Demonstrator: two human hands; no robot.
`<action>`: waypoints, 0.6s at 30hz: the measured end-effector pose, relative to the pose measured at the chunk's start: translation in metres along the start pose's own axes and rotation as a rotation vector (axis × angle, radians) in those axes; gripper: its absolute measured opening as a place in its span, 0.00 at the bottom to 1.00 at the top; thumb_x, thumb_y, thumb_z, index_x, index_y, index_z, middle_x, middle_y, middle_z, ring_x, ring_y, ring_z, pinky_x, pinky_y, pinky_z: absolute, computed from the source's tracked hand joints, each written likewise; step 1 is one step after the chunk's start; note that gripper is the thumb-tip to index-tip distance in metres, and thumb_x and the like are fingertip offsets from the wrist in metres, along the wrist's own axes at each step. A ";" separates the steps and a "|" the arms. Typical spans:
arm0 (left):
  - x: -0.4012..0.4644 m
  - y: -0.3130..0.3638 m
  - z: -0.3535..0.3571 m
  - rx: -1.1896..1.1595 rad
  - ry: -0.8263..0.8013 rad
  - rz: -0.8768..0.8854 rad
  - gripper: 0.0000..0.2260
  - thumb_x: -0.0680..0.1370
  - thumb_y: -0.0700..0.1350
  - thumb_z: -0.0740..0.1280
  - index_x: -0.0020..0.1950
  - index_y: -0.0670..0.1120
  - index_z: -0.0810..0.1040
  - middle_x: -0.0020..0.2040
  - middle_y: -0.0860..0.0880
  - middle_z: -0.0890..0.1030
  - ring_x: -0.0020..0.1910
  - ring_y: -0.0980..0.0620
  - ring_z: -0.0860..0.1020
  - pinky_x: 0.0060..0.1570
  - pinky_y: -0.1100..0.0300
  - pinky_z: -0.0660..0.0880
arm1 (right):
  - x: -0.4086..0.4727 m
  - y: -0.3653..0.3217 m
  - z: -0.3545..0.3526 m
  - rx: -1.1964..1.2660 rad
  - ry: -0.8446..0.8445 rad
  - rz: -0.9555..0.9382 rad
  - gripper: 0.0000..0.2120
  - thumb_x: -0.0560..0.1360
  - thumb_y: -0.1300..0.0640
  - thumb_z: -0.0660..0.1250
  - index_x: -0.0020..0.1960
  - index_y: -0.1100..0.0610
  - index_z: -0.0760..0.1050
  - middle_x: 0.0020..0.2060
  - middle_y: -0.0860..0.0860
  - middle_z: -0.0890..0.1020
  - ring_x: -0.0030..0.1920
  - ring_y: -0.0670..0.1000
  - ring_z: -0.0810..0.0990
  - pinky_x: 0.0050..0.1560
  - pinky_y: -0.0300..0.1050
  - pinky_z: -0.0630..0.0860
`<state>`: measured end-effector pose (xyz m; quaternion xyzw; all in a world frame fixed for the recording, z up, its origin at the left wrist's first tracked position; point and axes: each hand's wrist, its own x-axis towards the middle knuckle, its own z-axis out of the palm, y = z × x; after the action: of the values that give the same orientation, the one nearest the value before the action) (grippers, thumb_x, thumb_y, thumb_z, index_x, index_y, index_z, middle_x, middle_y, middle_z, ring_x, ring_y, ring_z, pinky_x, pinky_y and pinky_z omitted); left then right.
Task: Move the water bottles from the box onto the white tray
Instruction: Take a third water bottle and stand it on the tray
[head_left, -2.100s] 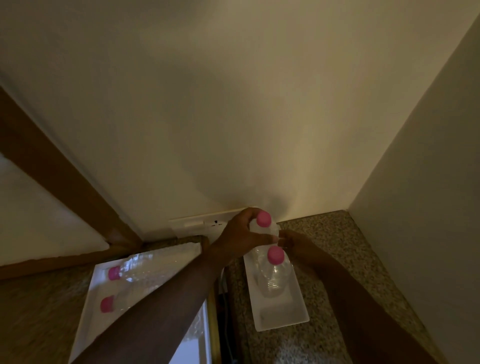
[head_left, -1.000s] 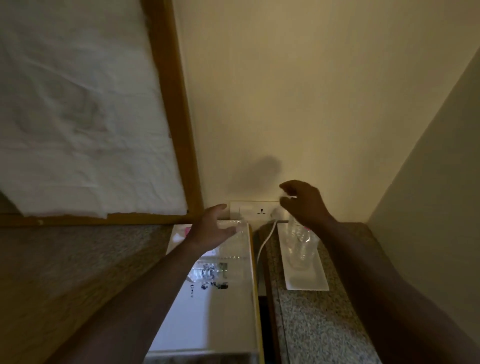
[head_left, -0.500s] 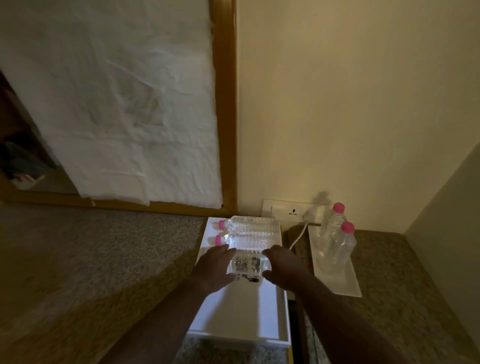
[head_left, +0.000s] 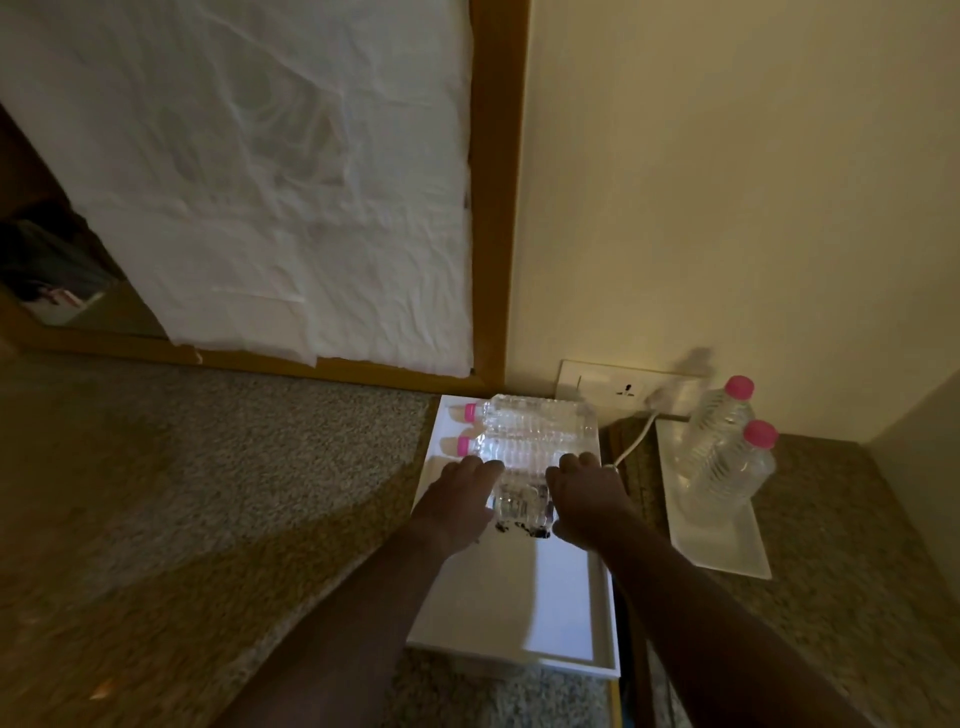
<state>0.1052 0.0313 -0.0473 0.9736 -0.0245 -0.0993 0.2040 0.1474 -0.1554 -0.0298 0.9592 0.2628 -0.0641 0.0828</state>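
Note:
A shallow white box (head_left: 519, 623) lies on the counter in front of me. At its far end two clear water bottles with pink caps (head_left: 535, 413) (head_left: 524, 447) lie on their sides. A third bottle (head_left: 519, 506), with a dark printed label, lies just nearer. My left hand (head_left: 457, 499) grips its left end and my right hand (head_left: 587, 499) grips its right end, fingers curled over it. The white tray (head_left: 727, 545) sits to the right of the box. Two pink-capped bottles (head_left: 719, 415) (head_left: 732, 473) stand upright on its far half.
A wall socket (head_left: 628, 388) sits behind the box, and a white cable (head_left: 636, 439) runs down between box and tray. A wood-framed mirror covered with white paper (head_left: 260, 182) rises at the back left. The speckled counter (head_left: 208, 493) stretches left. A side wall closes the right.
Both hands left the upright bottles on the tray and moved left to the box. They have closed on the nearest lying bottle. The view swung left and down.

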 end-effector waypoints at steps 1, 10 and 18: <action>0.000 -0.002 0.000 -0.013 0.002 -0.002 0.27 0.75 0.44 0.69 0.72 0.51 0.64 0.70 0.45 0.69 0.68 0.41 0.67 0.65 0.45 0.70 | 0.001 0.000 -0.001 -0.015 -0.017 -0.002 0.22 0.70 0.53 0.70 0.61 0.59 0.72 0.54 0.57 0.76 0.56 0.59 0.74 0.52 0.55 0.74; -0.005 -0.010 -0.003 -0.746 0.103 -0.281 0.30 0.68 0.49 0.79 0.67 0.47 0.72 0.67 0.45 0.75 0.65 0.47 0.73 0.61 0.51 0.76 | -0.021 -0.003 0.013 0.117 0.125 -0.006 0.17 0.70 0.57 0.68 0.57 0.58 0.71 0.52 0.56 0.78 0.50 0.55 0.75 0.47 0.50 0.75; 0.007 0.054 -0.058 -1.144 0.297 -0.264 0.16 0.68 0.44 0.78 0.53 0.44 0.81 0.49 0.44 0.82 0.47 0.47 0.79 0.46 0.53 0.78 | -0.053 0.015 0.006 0.442 0.430 0.237 0.28 0.69 0.50 0.73 0.65 0.58 0.70 0.59 0.57 0.78 0.58 0.58 0.75 0.51 0.53 0.76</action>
<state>0.1236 0.0038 0.0253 0.7077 0.1824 0.0158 0.6824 0.1093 -0.1960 -0.0249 0.9694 0.1406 0.0944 -0.1776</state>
